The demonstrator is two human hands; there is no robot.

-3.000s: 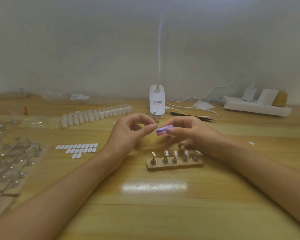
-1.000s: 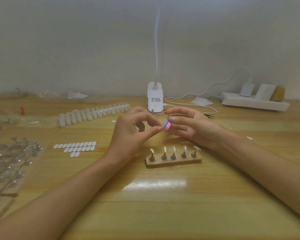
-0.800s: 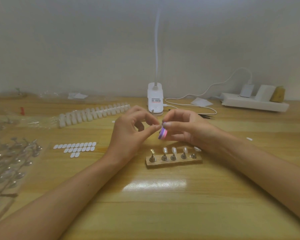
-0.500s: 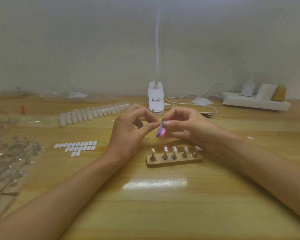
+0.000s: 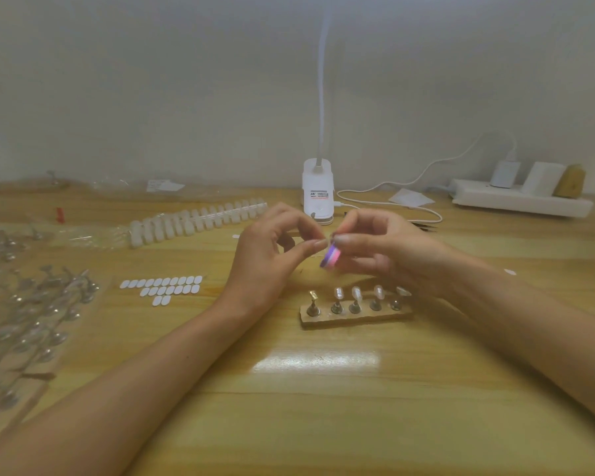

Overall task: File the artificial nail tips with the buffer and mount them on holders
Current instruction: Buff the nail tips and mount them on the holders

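My right hand (image 5: 385, 252) holds a small pink and purple buffer block (image 5: 330, 256) between thumb and fingers, tilted on edge. My left hand (image 5: 272, 255) pinches a tiny nail tip (image 5: 324, 241) against the buffer; the tip is barely visible between the fingertips. Below the hands a wooden base (image 5: 356, 316) carries a row of metal holders. The leftmost holder (image 5: 312, 302) is bare; the others bear nail tips (image 5: 356, 293).
A strip of white nail tips (image 5: 196, 219) lies at the back left. White adhesive tabs (image 5: 162, 286) lie left of the hands. Bagged metal holders (image 5: 24, 314) fill the left edge. A lamp base (image 5: 318, 190), cable and power strip (image 5: 519, 201) stand at the back.
The buffer has turned from lying flat to standing on edge and slid down a little against the nail tip. Both hands stay above the holder base.
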